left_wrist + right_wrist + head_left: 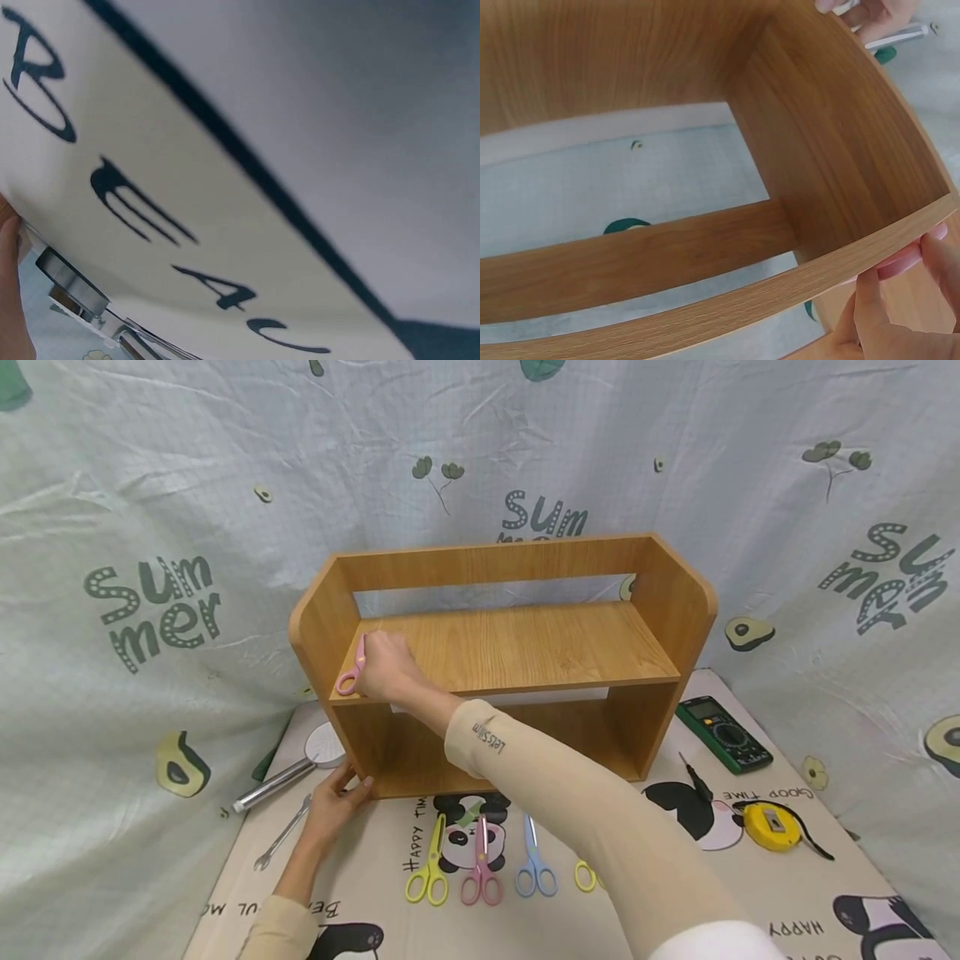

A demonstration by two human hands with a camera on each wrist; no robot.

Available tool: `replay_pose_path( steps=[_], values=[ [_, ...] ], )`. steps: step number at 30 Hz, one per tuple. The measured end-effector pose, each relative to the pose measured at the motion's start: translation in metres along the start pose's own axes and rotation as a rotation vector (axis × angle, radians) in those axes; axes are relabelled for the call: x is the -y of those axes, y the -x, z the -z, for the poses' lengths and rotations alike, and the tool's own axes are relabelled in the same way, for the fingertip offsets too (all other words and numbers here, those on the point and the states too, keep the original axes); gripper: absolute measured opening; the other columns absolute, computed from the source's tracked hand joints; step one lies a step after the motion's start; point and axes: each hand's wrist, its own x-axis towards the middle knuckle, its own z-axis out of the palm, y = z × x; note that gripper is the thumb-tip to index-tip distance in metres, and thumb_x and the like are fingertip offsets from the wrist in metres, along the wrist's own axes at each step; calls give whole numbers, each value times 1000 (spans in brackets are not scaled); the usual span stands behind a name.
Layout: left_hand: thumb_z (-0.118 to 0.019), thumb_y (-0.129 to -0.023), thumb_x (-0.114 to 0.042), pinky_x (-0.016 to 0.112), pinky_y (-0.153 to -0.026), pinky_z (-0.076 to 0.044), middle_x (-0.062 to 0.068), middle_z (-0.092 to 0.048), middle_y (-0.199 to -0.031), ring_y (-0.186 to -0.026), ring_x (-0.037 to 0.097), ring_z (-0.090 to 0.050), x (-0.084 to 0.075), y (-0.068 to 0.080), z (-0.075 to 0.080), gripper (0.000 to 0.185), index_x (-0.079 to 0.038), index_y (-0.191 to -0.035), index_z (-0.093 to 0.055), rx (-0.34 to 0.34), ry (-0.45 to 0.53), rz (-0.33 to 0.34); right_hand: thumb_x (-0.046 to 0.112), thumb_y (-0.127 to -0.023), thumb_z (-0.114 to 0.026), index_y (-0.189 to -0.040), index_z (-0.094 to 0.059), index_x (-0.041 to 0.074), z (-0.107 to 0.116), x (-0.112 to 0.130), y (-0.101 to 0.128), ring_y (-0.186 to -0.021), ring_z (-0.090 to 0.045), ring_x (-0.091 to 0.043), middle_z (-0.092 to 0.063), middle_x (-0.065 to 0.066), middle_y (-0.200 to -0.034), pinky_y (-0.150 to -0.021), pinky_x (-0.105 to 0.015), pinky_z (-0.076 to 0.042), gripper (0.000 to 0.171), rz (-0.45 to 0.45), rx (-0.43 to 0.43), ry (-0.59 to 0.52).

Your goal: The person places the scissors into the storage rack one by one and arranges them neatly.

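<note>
A two-tier wooden shelf [517, 647] stands on the table. At the left end of its upper board, my right hand [387, 662] holds pink scissors [348, 682], their loops toward the front edge. In the right wrist view the fingers [870, 307] and thumb pinch the pink handle [901, 260] just behind the board's front edge. Down at the bottom left corner, my left hand [332, 810] grips the side panel, thumb at its front edge. In front of the shelf lie yellow scissors [429, 872], pink scissors [482, 877] and blue scissors [535, 868].
A yellow scissor handle [585, 877] shows beside my right sleeve, which hides the remainder. On the left are a shower head [324, 746] and a wrench [281, 837]. A multimeter [723, 733], a black-handled screwdriver [701, 785] and a yellow tape measure [771, 827] lie on the right.
</note>
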Motion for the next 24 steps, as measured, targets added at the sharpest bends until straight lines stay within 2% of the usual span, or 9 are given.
replay_pose_path(
  steps=[3,6,9,13,16,22,24],
  values=[
    [-59,-106,-7,35,-102,-59,22,-27,-170,-140,42,-49,0,0,0,69,-13,-166,-24,-4,-11,2,22,-84,-88,-76,-60,10,-1,1,0,-64,-40,-6,-45,8,-64,-56,-13,-34,32,-10,-1,1],
    [-59,-106,-7,35,-101,-60,22,-28,-169,-139,43,-50,-1,0,0,69,-12,-166,-25,-5,-19,2,16,-86,-83,-76,-60,10,-1,1,0,-65,-41,-6,-45,9,-65,-57,-13,-34,26,-13,-3,25],
    [-59,-106,-7,36,-102,-59,22,-27,-170,-140,43,-49,-2,1,0,69,-12,-166,-25,-1,-16,0,17,-86,-84,-76,-61,10,-1,1,0,-66,-42,-6,-45,9,-65,-58,-14,-34,26,-17,-5,23],
    [-59,-106,-7,36,-104,-57,21,-27,-170,-142,42,-48,-3,1,0,69,-14,-166,-25,2,-10,-1,24,-84,-88,-75,-59,11,0,1,0,-66,-42,-7,-46,8,-65,-58,-13,-35,34,-35,-5,1],
    [-58,-106,-6,37,-104,-57,21,-27,-170,-142,42,-47,-3,1,0,69,-14,-166,-25,1,-11,1,19,-84,-86,-77,-60,11,0,1,1,-67,-43,-8,-47,8,-66,-58,-14,-34,28,-36,-3,11],
    [-58,-106,-7,38,-104,-57,21,-28,-170,-141,41,-49,-2,1,0,69,-14,-166,-25,-6,-24,5,23,-85,-86,-80,-66,9,0,-1,1,-66,-43,-9,-49,7,-65,-58,-14,-35,25,-25,-12,19],
    [-58,-106,-6,38,-104,-57,22,-28,-170,-141,42,-49,-1,0,0,69,-13,-166,-24,-5,-27,5,19,-86,-84,-79,-66,9,0,-2,2,-66,-45,-9,-49,6,-67,-55,-14,-36,21,-42,-12,-2]
  ],
)
